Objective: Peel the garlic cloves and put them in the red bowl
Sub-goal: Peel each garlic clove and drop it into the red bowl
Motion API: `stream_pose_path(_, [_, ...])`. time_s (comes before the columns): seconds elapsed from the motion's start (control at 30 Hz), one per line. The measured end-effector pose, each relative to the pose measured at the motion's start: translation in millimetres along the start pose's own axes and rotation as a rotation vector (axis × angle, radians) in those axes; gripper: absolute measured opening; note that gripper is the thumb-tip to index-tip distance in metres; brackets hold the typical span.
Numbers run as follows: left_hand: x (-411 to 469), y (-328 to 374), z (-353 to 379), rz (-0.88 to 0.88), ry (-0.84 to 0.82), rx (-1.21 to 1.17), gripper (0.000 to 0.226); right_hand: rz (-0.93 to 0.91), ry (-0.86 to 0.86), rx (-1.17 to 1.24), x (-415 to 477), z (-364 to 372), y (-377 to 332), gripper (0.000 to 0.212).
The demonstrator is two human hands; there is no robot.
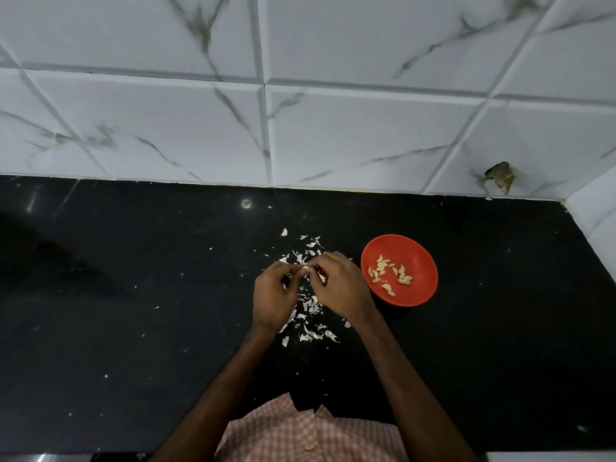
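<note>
Left hand (pixel 275 295) and right hand (pixel 340 288) pinch one clove (pixel 305 269) in their fingers to peel it, bowl (pixel 424 278) just right.

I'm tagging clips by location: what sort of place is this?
Probably a home kitchen: a black stone counter against a marble-patterned tiled wall, a red bowl holding peeled garlic cloves, and the left hand and right hand pinching another clove over scattered skins.

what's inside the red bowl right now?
Inside the red bowl is a loose scatter of peeled garlic cloves on its floor, roughly a dozen or so. Nothing covers the interior from this view. Only the bowl surface directly beneath the cloves is hidden.
</note>
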State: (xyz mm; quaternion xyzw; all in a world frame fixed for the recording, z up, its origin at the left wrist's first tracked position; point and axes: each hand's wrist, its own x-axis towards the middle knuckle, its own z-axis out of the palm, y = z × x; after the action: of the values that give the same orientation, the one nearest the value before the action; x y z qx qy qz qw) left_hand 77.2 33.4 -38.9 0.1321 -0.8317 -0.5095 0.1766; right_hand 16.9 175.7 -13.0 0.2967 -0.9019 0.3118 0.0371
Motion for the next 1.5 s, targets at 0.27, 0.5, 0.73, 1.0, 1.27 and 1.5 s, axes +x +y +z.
stream_pose_path(0.27, [0.3,-0.7,0.1,0.122,-0.063,0.115,0.012,0.057,-0.049,0.052,5.2,-3.7,0.8,0.009])
stream_pose_path(0.5, [1.3,1.8,-0.8,0.098,-0.018,0.0,0.018,0.174,-0.069,0.253,1.3,-5.9,-0.9,0.006])
stream_pose_path(0.73, [1.7,2.9,0.1,-0.116,0.01,-0.248,0.014,0.158,-0.081,0.308,2.5,-5.7,-3.6,0.01])
stream_pose_path(1.0, [2.4,-4.7,-2.5,-0.248,-0.022,-0.398,0.008,0.134,-0.153,0.303,3.3,-7.0,-2.5,0.013])
stream_pose_path(1.27, [1.7,-0.6,0.0,-0.252,-0.069,-0.451,0.009,0.151,-0.147,0.303,2.8,-3.3,-0.8,0.008])
stream_pose_path(1.5, [3.1,-2.4,1.8,-0.237,-0.099,-0.392,0.011,0.245,-0.061,0.357,-0.8,1.5,-1.2,0.008])
